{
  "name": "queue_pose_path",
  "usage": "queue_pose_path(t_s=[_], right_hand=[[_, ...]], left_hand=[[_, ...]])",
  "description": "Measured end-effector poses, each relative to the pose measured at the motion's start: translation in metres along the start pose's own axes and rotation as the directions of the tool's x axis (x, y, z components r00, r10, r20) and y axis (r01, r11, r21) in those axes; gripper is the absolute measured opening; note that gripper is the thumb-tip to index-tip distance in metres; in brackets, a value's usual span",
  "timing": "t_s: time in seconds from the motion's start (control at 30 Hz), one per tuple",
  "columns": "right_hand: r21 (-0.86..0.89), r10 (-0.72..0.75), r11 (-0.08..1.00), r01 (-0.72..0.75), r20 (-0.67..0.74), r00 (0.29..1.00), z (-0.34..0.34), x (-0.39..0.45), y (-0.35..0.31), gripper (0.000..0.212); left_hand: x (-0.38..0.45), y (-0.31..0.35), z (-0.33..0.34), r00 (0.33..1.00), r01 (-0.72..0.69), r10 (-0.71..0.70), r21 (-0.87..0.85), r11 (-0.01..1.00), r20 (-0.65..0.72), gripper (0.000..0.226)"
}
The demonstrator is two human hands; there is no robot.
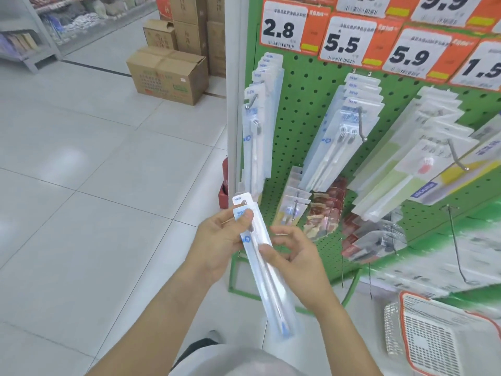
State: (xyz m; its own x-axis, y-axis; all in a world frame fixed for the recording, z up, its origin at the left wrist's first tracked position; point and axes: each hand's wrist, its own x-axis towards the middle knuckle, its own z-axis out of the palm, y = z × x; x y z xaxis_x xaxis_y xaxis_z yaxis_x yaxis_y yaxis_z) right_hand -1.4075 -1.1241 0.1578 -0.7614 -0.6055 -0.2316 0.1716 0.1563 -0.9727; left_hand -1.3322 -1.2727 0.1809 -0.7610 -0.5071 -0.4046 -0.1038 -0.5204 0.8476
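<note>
We find the left hand (217, 240) gripping the top of a toothbrush pack (271, 289), thumb pressed on its blue label and fingers behind. The header of a second pack (240, 198) shows just behind the first, in the same grip. The right hand (298, 259) holds the front pack at its right edge below the label, thumb on the face and fingers curled.

The pack slants down toward the person with its lower end free in the air. It is just in front of the left edge of the pegboard (306, 85).

Similar packs hang from hooks (250, 101) on the pegboard, under price tags (282, 28) reading 2.8, 5.5 and 5.9. A basket (433, 335) sits at lower right. Boxes (168, 74) stand on the floor (95, 185), well apart from the hands.
</note>
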Motion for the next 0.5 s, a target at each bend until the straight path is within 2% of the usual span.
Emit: queue_pose_path(t_s=[0.1, 0.2, 0.3, 0.43, 0.5], right_hand=[[0.033, 0.142, 0.988, -0.151, 0.182, 0.973, -0.014, -0.008, 0.003, 0.048], [0.056, 0.115, 0.990, -0.127, 0.185, 0.976, -0.018, -0.010, 0.008, 0.048], [0.045, 0.099, 0.993, -0.108, 0.178, 0.979, -0.014, -0.013, 0.010, 0.046], [0.013, 0.162, 0.985, -0.174, 0.309, 0.937, -0.017, -0.017, 0.009, 0.048], [0.008, 0.161, 0.985, -0.173, 0.322, 0.933, -0.021, -0.017, 0.006, 0.041]], left_hand=[[0.004, 0.002, -0.011, 0.995, 0.097, -0.098, -0.075, 0.992, -0.010, 0.032], [0.006, 0.001, -0.015, 0.986, 0.159, -0.163, -0.116, 0.980, -0.027, 0.032], [0.009, -0.001, -0.015, 0.988, 0.128, -0.136, -0.095, 0.987, -0.079, 0.026], [0.011, -0.004, -0.014, 0.985, 0.140, -0.149, -0.104, 0.985, -0.083, 0.019], [0.012, -0.005, -0.012, 0.980, 0.158, -0.173, -0.141, 0.977, -0.098, 0.019]])
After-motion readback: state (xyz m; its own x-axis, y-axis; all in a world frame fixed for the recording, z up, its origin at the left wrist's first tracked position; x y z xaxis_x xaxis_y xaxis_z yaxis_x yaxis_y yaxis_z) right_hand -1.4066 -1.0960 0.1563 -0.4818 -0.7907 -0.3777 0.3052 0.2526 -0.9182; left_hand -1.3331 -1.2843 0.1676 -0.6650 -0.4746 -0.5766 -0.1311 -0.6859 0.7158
